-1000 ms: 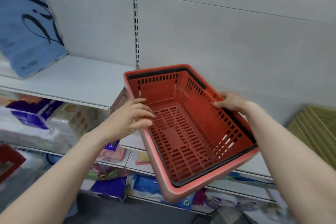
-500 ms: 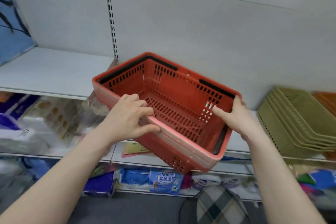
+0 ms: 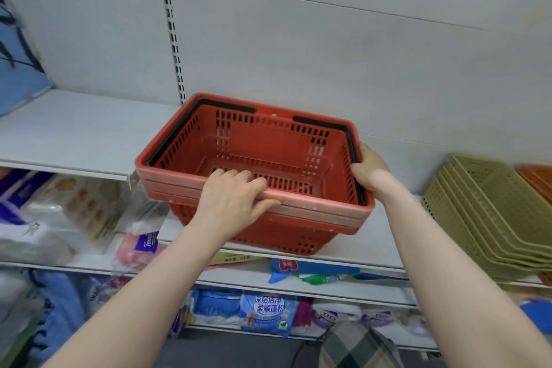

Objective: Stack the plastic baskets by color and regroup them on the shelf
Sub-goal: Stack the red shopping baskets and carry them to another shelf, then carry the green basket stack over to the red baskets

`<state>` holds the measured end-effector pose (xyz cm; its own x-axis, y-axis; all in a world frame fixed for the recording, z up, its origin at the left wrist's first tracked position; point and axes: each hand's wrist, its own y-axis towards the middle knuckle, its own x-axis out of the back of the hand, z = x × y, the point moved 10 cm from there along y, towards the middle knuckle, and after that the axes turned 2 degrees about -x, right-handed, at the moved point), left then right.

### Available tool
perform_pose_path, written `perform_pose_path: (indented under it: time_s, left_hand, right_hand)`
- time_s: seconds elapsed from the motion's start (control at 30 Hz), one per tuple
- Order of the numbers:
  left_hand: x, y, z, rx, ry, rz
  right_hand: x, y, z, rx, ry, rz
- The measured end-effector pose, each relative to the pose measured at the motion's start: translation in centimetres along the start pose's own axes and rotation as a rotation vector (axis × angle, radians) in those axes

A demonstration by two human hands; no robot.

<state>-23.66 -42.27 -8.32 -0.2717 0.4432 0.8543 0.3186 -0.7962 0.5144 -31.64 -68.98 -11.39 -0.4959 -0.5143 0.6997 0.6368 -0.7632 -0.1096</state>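
I'm gripping the red basket stack (image 3: 268,140), which looks seated on the shelf (image 3: 74,128) at frame centre, left hand (image 3: 236,200) over the near rim and right hand (image 3: 369,170) on the right rim; likely next is squaring it, then releasing clear of the green baskets (image 3: 493,212) at right.

Smooth red plastic baskets (image 3: 254,158) on a matt white metal shelf (image 3: 74,131).

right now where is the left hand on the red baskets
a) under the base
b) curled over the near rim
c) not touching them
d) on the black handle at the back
b: the left hand has its fingers curled over the near rim of the red baskets, while the right hand grips their right end.
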Motion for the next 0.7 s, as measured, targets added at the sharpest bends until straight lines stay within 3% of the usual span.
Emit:
perform_pose_path:
  time_s: [0.4, 0.53, 0.7]
  left_hand:
    - [-0.5, 1.1, -0.2, 0.049, 0.043, 0.005]
    - [-0.5, 1.9, 0.0, 0.115, -0.002, 0.036]
    - [0.9, 4.8, -4.0, 0.087, -0.159, -0.042]
  right_hand:
    - [1.0, 0.9, 1.3, 0.152, -0.216, 0.000]
    - [4.5, -2.2, -3.0, 0.092, -0.182, -0.129]
    - [12.2, -7.7, -11.9, 0.020, -0.232, -0.431]
